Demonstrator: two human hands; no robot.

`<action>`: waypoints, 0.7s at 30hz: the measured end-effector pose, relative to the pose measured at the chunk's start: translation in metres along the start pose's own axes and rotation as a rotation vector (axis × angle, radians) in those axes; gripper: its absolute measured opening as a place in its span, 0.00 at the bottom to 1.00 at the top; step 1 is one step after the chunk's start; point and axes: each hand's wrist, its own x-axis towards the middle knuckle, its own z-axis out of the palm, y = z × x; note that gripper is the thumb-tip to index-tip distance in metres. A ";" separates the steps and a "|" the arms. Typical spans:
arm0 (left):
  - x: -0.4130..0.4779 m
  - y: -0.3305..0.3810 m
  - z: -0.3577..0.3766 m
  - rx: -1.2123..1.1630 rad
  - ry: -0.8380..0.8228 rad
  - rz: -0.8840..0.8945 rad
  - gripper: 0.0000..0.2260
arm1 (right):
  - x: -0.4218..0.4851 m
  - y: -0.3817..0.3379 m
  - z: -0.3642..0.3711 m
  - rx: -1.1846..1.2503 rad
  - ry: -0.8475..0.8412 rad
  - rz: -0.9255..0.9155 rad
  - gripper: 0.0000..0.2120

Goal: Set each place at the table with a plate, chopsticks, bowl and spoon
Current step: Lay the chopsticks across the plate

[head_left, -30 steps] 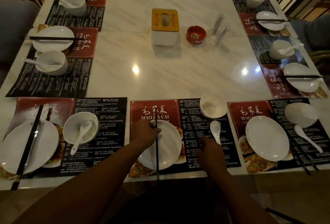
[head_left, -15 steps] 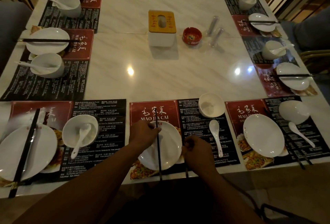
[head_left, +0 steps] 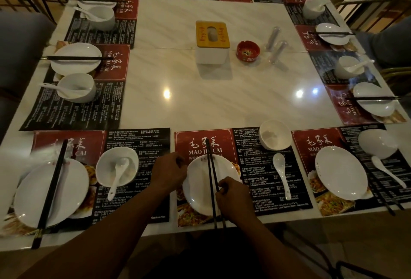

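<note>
In front of me lies a white plate (head_left: 200, 192) on the middle placemat. Two black chopsticks (head_left: 210, 167) lie lengthwise across it. My left hand (head_left: 170, 171) grips the plate's left rim. My right hand (head_left: 233, 198) pinches the right chopstick near its lower end. An empty white bowl (head_left: 275, 134) stands to the upper right of the plate, and a white spoon (head_left: 281, 173) lies on the mat below it. At the right place a plate (head_left: 341, 173), bowl (head_left: 378, 143), spoon (head_left: 387, 173) and chopsticks (head_left: 381, 198) lie apart on the mat.
The left place has a plate with chopsticks (head_left: 52, 186) and a bowl with a spoon (head_left: 116, 166). More set places line the other edges. A tissue box (head_left: 212, 42), a red ashtray (head_left: 248, 51) and two clear shakers (head_left: 277, 45) stand mid-table. Chairs (head_left: 364, 9) surround the table.
My right hand has moved left from the mat beside the spoon onto the plate with a second chopstick, which now lies next to the first. My left hand has stayed at the plate's rim.
</note>
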 end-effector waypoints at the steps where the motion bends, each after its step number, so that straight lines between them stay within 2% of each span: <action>1: -0.001 -0.002 0.000 -0.001 -0.018 0.007 0.09 | 0.000 -0.001 0.001 -0.015 0.007 -0.008 0.12; 6: -0.003 -0.005 0.004 -0.011 -0.076 0.007 0.13 | 0.000 -0.005 0.000 -0.002 0.039 -0.006 0.12; 12: -0.005 -0.005 0.007 -0.007 -0.085 0.025 0.12 | 0.002 -0.009 0.001 -0.017 -0.017 0.017 0.19; 21: -0.005 -0.010 0.006 -0.023 -0.114 0.019 0.13 | 0.004 -0.010 0.004 -0.039 -0.029 0.009 0.17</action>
